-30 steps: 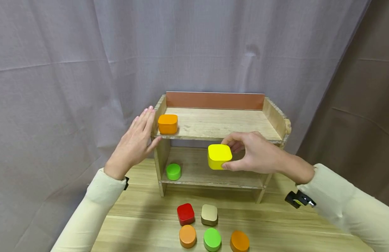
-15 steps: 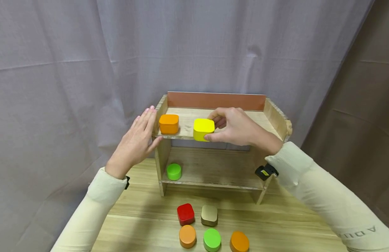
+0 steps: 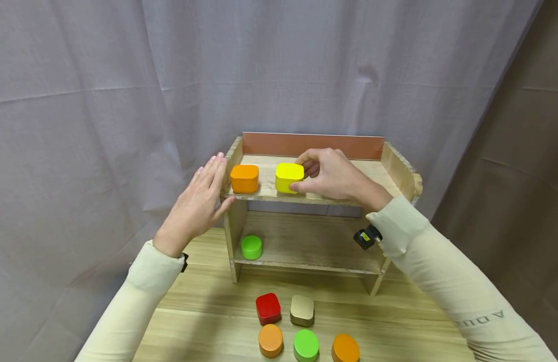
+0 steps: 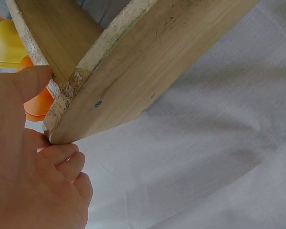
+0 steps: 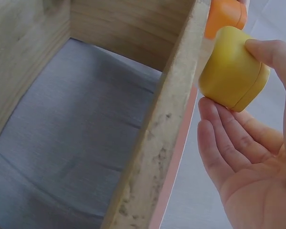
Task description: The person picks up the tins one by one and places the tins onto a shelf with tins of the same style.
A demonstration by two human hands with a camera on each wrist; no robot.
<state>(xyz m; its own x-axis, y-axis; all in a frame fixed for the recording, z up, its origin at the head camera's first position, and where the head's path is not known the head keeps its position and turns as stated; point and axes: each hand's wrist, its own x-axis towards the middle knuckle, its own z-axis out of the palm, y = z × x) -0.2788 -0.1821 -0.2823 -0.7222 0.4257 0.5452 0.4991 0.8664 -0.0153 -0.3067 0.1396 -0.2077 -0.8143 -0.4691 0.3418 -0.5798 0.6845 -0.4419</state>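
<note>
My right hand (image 3: 335, 176) pinches a yellow rounded square box (image 3: 288, 179) between thumb and fingers, at the front of the wooden shelf's (image 3: 306, 226) top board. A seam runs around the box near one end in the right wrist view. To its left on the top board sits an orange rounded square box (image 3: 245, 179), a gap between the two. My left hand (image 3: 193, 203) rests with straight fingers along the shelf's left side panel (image 4: 114, 90), the thumb at the front edge.
A green round box (image 3: 252, 247) stands on the lower board at the left. On the table (image 3: 188, 301) before the shelf are a red square box (image 3: 268, 308), a beige one (image 3: 302, 310) and several round ones in orange and green. A grey curtain (image 3: 125, 100) hangs behind.
My right hand has carried the yellow box up and left, from in front of the shelf to its top board beside the orange box. My left hand has stayed at the side panel.
</note>
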